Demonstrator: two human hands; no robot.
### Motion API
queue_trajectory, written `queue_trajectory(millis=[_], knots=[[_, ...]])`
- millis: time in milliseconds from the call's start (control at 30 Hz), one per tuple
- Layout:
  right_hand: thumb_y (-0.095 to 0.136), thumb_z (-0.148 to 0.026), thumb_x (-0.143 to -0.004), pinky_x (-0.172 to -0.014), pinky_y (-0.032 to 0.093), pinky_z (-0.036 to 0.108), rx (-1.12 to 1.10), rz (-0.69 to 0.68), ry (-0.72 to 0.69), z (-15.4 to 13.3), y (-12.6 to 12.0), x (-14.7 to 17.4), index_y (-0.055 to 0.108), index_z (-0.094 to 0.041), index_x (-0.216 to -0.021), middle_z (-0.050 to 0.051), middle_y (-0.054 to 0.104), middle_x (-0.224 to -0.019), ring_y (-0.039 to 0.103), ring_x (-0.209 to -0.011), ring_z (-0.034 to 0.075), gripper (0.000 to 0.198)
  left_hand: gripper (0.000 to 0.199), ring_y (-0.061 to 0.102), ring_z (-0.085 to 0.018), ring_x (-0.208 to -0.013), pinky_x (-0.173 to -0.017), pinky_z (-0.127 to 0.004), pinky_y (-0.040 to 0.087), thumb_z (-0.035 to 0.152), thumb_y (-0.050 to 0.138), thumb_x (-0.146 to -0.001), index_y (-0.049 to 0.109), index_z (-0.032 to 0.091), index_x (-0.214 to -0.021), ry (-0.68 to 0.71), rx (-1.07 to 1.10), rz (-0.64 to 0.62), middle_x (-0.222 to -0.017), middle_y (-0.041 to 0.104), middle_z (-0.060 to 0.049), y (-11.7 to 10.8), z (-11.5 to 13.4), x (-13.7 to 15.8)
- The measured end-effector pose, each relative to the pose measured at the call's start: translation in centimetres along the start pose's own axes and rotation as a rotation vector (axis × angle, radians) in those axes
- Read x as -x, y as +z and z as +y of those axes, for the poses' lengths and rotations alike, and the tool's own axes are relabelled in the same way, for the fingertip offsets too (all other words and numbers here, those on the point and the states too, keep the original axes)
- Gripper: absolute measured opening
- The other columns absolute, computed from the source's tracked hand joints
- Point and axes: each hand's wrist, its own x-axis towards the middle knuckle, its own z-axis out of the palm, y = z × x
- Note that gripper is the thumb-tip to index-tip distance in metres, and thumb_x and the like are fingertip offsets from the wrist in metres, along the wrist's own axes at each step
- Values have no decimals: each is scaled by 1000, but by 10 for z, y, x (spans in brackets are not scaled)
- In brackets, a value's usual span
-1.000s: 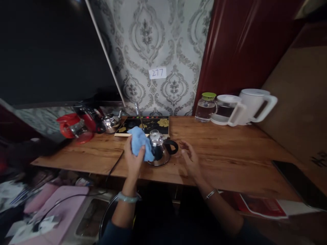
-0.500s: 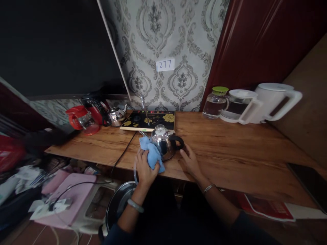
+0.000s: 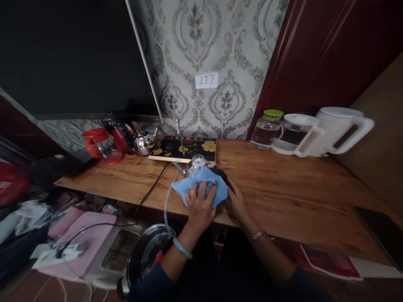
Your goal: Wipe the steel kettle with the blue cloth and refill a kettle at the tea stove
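Observation:
A small steel kettle [image 3: 197, 162] with a glass-knobbed lid stands near the front edge of the wooden table [image 3: 283, 184]. My left hand [image 3: 200, 205] presses a light blue cloth [image 3: 201, 186] flat against the kettle's front, covering most of its body. My right hand [image 3: 235, 202] is at the kettle's right side, by its black handle [image 3: 220, 173], fingers curled against it. Only the lid, the spout and a bit of the handle show above the cloth.
A black tea tray with gold flowers [image 3: 184, 149] lies behind the kettle. At the left stand a red-lidded glass jug [image 3: 100, 146] and a small steel teapot [image 3: 145, 141]. A green-lidded jar [image 3: 267, 129], a glass pot [image 3: 294, 134] and a white electric kettle [image 3: 341, 129] stand at the back right.
My left hand has slid the blue cloth from the kettle's left side across its front. My right hand has moved in from open air to the handle.

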Motion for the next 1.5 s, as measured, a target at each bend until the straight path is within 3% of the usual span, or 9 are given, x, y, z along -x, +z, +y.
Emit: queue_trajectory(millis=[167, 433, 567, 667, 867, 967, 1133, 1267, 1500], knots=[[74, -61, -81, -97, 56, 47, -43, 10, 0, 4, 4, 3, 74, -24, -119, 9, 77, -121, 69, -114, 32, 53, 53, 58, -32, -102, -86, -46, 50, 28, 80, -74, 69, 24, -125, 71, 98, -78, -129, 65, -14, 0, -15, 24], [77, -66, -76, -105, 51, 50, 94, 8, -36, 2, -2, 0, 75, -23, -117, 12, 75, -127, 66, -121, 35, 59, 53, 65, -29, -111, -96, -44, 55, 18, 67, -69, 63, 22, -121, -146, 436, 28, -119, 65, -10, -41, -53, 25], [75, -68, -78, -97, 55, 49, 84, -34, -45, 1, -1, -1, 75, -23, -118, 13, 75, -126, 68, -116, 35, 60, 46, 64, -28, -112, -96, -44, 54, 26, 64, -79, 60, 21, -124, -204, 321, 296, -121, 63, -10, -74, -97, 9], [77, -66, -77, -91, 57, 46, 88, -37, -49, 1, 0, -1, 74, -24, -117, 12, 76, -123, 69, -111, 34, 59, 46, 62, -31, -115, -100, -47, 51, 35, 66, -81, 62, 19, -123, -254, 139, 384, -120, 62, -13, -92, -145, -9], [78, -63, -75, -76, 59, 42, 81, -38, -36, -2, -1, -2, 73, -24, -120, 12, 76, -119, 70, -103, 33, 59, 66, 47, -43, -137, -114, -60, 37, 48, 68, -80, 59, 17, -138, -434, -70, 150, -150, 52, -21, -95, -223, -38], [78, -60, -76, -71, 59, 40, 103, -48, -29, -4, -4, -1, 73, -25, -119, 11, 77, -117, 70, -101, 32, 55, 63, 43, -42, -143, -118, -59, 33, 48, 65, -85, 58, 19, -140, -426, -70, 163, -154, 50, -19, -87, -228, -33], [78, -52, -79, -70, 59, 36, 103, -61, -46, -6, -13, 0, 73, -27, -117, 8, 76, -116, 71, -98, 27, 46, 50, 59, -33, -130, -114, -49, 44, 40, 62, -86, 64, 14, -129, -351, 98, 68, -135, 66, -18, -71, -211, -3], [78, -48, -79, -63, 56, 32, 88, -64, -53, -9, -16, 2, 73, -26, -114, 6, 75, -115, 70, -92, 23, 41, 37, 72, -25, -98, -91, -37, 57, 34, 59, -88, 70, 14, -118, -475, 255, -69, -111, 77, -12, -64, -203, 24], [81, -37, -68, -57, 53, 26, 0, 10, 10, -22, -12, 6, 75, -23, -97, 5, 75, -100, 66, -75, 17, 33, 21, 68, -17, -72, -70, -26, 53, 27, 60, -86, 75, 15, -96, -609, 410, -197, -83, 77, -4, -66, -197, 56]])
